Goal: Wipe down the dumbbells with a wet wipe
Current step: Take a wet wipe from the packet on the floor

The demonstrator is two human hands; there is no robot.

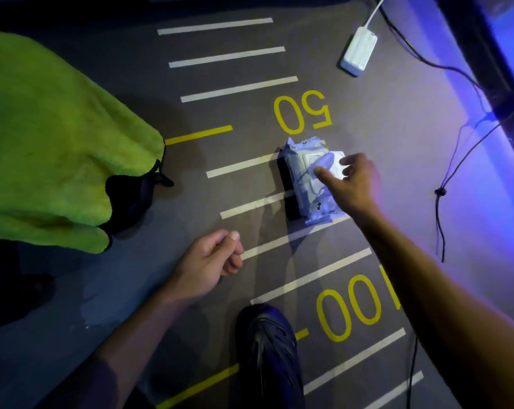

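Note:
A white wet wipe pack (301, 184) lies on the grey marked floor, just below the yellow "50". Its lid flap (337, 165) stands up. My right hand (350, 184) reaches over the pack, with thumb and forefinger spread at the lid opening and touching it. My left hand (211, 261) hovers above the floor, lower left of the pack, fingers loosely curled and holding nothing. No dumbbell is plainly visible. A dark shape (131, 196) peeks from under a green towel (52, 143) at the left; I cannot tell what it is.
A black shoe (269, 355) stands at the bottom centre by the yellow "100". A white power adapter (358, 51) lies at the top right. Thin black cables (440, 191) trail along the right side beside a dark frame lit blue.

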